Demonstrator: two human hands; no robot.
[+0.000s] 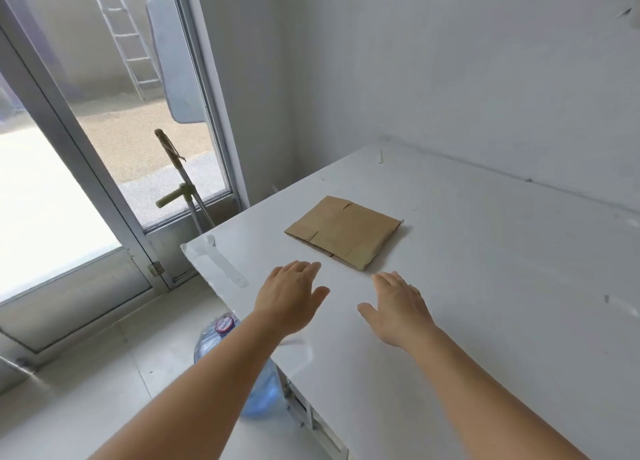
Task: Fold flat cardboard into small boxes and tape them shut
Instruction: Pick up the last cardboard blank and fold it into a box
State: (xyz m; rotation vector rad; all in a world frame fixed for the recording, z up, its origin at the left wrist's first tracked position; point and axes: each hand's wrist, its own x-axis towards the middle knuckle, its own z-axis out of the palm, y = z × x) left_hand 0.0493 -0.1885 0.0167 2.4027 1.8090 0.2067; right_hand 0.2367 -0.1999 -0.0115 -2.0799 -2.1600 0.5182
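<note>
From the head camera, a white table [485, 286] fills the right side of the room, pushed into a corner of plain white walls. A strip of clear tape [221, 265] is stuck along the table's near-left corner. On the floor beside that corner stands a blue water jug [256, 387] with a red-and-white cap, partly hidden by the left forearm. Behind it a mop handle [180, 175] leans against a glass door [114, 147], and a ladder [121, 33] shows outside through the glass.

Nothing lies between the hands and the flat cardboard [343, 232]. It lies flat on the table, towards the left edge, just beyond both sets of fingertips. It is brown, unfolded into no box shape, with short slits cut at its far and near edges marking the flaps.

The left hand [291, 296] and right hand [398, 307] stretch forward, palms down, fingers spread and empty, near the cardboard but apart from it.
</note>
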